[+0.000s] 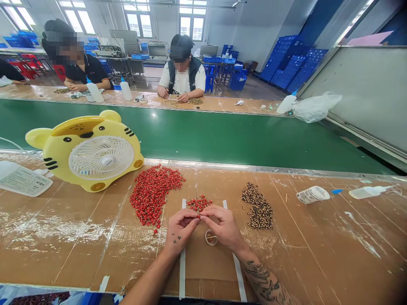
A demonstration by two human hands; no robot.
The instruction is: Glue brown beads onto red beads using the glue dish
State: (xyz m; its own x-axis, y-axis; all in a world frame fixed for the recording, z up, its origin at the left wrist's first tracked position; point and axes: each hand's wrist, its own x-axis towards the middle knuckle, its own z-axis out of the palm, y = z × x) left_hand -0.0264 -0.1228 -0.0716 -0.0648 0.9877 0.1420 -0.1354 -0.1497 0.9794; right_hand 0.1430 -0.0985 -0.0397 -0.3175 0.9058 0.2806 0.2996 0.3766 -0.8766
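Note:
My left hand [182, 231] and my right hand [223, 226] meet fingertip to fingertip over a cardboard sheet [208, 264]. Pinched between them is a small red piece [199, 216], mostly covered by the fingers. Just beyond my fingertips lies a small cluster of red pieces [199, 203] with pale and dark marks. A much larger pile of red pieces [152, 192] spreads to the left. On the right is a pile of small black-and-gold pieces [258, 207]. Below my fingers sits a small clear round dish [211, 237] with a thin stick across it.
A yellow tiger-faced fan [101, 154] stands at left beside a white bottle [23, 178]. To the right lie a white tub [313, 195] and a squeeze bottle [365, 192]. Beyond the green belt [222, 135], people [182, 70] sit working at the opposite bench.

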